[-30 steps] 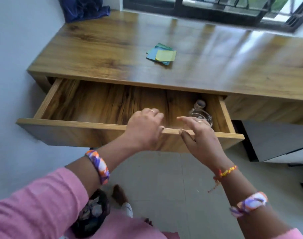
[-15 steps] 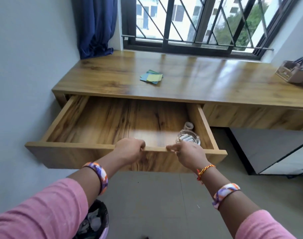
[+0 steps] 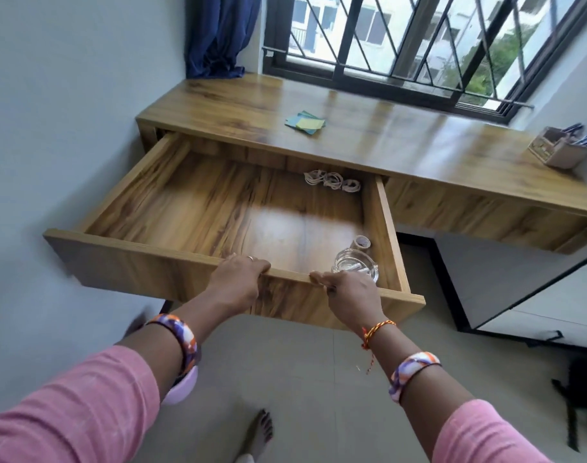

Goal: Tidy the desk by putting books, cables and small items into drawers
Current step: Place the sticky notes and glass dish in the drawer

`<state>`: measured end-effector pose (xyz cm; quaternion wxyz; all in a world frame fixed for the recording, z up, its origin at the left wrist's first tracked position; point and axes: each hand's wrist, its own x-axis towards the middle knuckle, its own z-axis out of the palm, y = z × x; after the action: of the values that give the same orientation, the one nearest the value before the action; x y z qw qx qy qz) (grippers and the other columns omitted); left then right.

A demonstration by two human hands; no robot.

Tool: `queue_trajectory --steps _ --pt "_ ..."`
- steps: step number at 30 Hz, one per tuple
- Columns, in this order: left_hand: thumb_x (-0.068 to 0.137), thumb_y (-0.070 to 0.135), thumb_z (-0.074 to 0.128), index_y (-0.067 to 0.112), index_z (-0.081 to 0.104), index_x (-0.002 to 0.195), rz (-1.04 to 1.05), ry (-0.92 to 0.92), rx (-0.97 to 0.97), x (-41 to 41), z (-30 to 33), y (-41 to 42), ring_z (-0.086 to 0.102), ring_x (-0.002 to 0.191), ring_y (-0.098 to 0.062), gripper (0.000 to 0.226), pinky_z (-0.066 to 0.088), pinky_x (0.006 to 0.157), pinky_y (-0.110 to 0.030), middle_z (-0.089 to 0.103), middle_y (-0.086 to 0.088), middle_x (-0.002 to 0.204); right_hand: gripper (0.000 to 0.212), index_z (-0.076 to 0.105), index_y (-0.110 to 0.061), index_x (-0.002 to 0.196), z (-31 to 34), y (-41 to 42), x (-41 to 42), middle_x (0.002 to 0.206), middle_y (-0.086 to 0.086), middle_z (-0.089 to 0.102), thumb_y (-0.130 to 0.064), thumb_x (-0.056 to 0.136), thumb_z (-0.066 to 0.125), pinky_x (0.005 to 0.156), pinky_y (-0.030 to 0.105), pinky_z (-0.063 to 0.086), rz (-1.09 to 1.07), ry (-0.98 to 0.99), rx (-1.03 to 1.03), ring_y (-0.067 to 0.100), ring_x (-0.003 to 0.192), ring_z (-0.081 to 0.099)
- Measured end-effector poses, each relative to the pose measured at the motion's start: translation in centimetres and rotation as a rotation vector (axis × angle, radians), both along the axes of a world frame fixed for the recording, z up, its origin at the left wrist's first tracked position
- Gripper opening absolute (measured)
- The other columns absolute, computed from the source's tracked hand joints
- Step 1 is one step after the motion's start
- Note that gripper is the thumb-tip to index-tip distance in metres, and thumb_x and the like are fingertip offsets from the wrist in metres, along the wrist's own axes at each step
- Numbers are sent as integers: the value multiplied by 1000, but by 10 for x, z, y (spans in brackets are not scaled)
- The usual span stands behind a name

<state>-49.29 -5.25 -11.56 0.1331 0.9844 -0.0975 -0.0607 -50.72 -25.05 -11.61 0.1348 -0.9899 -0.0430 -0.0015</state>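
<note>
- Head view: drawer [image 3: 191,208] pulled out from under the desk [image 3: 402,142].
- Left hand [image 3: 237,285] and right hand [image 3: 350,295] both gripping the drawer's front edge, fingers curled over it.
- Inside: coiled white cables [image 3: 332,180] at the back, glass dish [image 3: 355,265] at front right.
- Sticky notes [image 3: 305,123] lying on the desk.

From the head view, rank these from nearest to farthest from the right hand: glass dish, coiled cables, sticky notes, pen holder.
Measured from the right hand, which grips the drawer front:
1. Glass dish, just beyond the hand in the drawer's front right corner.
2. Coiled cables, at the back of the drawer.
3. Sticky notes, on the desktop, beyond the drawer.
4. Pen holder, far right on the desktop.
</note>
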Motion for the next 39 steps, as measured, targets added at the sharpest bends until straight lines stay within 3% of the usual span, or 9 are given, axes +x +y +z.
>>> queue_trajectory --steps 9,13,15,20,22,28,32,36,39 --pt "96 26 41 20 52 128 20 5 -63 -65 -5 4 48 116 -25 34 34 101 -34 59 -7 122 33 67 -38 109 -1 -25 -55 102 -5 72 -20 84 56 83 27 50 184 68 180 15 93 66" --pt "97 39 34 16 59 102 149 114 74 -54 10 -15 55 105 -29 35 40 81 -34 63 -10 111 36 69 -35 107 7 -36 -39 104 -7 71 -14 81 57 83 27 51 324 133 192 12 98 66" --pt "97 40 36 16 60 99 157 195 128 -47 21 -31 56 101 -26 35 42 79 -33 63 -9 109 35 69 -33 108 13 -43 -28 104 -6 72 -14 82 56 78 23 51 439 176 151 11 96 66" --pt "95 31 47 18 61 114 69 292 -119 -28 46 -112 56 105 -16 27 42 84 -28 62 0 118 29 69 -25 108 18 -105 -2 103 -3 71 -18 84 55 86 30 47 716 224 146 15 96 62" --pt "95 29 47 17 62 113 63 240 -125 -17 51 -151 57 103 -16 26 43 82 -28 63 0 116 27 69 -24 107 27 -139 11 102 -3 71 -15 86 55 79 24 46 731 199 165 12 92 61" --pt "92 29 52 21 64 104 103 222 -212 12 57 -219 60 91 -15 19 49 84 -35 66 1 100 18 73 -22 96 51 -208 77 92 -3 74 -18 86 59 75 35 53 723 89 260 18 85 68" --pt "92 28 54 21 65 103 161 223 -233 44 64 -228 59 91 -10 18 47 83 -27 65 5 98 19 73 -20 98 59 -215 129 93 -2 74 -16 86 58 77 35 53 817 78 249 17 86 68" --pt "92 28 54 23 65 100 235 180 -230 99 59 -219 52 76 6 15 39 67 -12 57 13 85 20 72 -20 100 61 -207 191 94 -3 74 -18 88 57 77 33 53 880 55 251 16 86 67" --pt "91 26 55 21 66 99 300 183 -270 154 44 -208 52 77 6 14 41 69 -15 60 13 86 20 71 -20 100 56 -206 239 94 -2 73 -17 88 55 76 35 52 895 80 231 19 86 66"
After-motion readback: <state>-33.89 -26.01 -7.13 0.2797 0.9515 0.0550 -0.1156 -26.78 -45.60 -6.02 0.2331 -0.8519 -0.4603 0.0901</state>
